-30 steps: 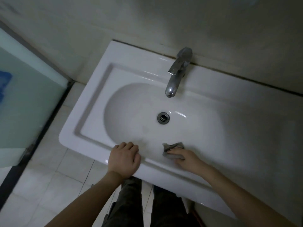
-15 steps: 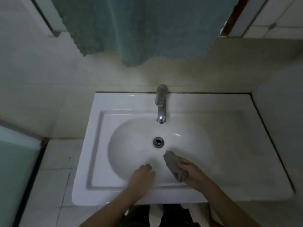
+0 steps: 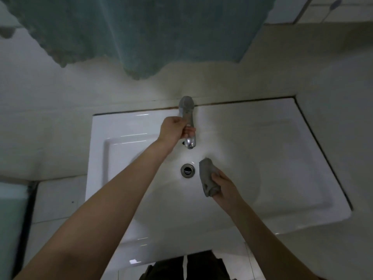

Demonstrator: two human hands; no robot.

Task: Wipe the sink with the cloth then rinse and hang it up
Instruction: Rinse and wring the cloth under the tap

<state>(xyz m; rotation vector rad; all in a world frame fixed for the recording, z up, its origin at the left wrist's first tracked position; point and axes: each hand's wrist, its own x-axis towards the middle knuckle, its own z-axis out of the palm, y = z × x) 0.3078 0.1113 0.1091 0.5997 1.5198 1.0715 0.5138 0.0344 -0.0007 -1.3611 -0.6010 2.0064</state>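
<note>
A white rectangular sink [image 3: 262, 150] fills the middle of the head view, with a round metal drain [image 3: 187, 170] in its basin. A chrome faucet [image 3: 187, 120] rises at the back edge. My left hand [image 3: 173, 130] reaches over the basin and grips the faucet's lever from the left side. My right hand [image 3: 224, 186] holds a bunched grey cloth [image 3: 207, 178] just right of the drain, below and to the right of the spout. No water is visible running.
A teal towel [image 3: 141, 33] hangs on the wall above the sink, its lower edge well above the faucet. A wall closes in at the right of the sink. Tiled floor [image 3: 52, 203] and a glass panel [image 3: 10, 219] lie to the left.
My left hand left the sink's front rim and moved up to grasp the faucet. My right hand lifted the cloth from the basin's front toward the drain. The view tilted upward.
</note>
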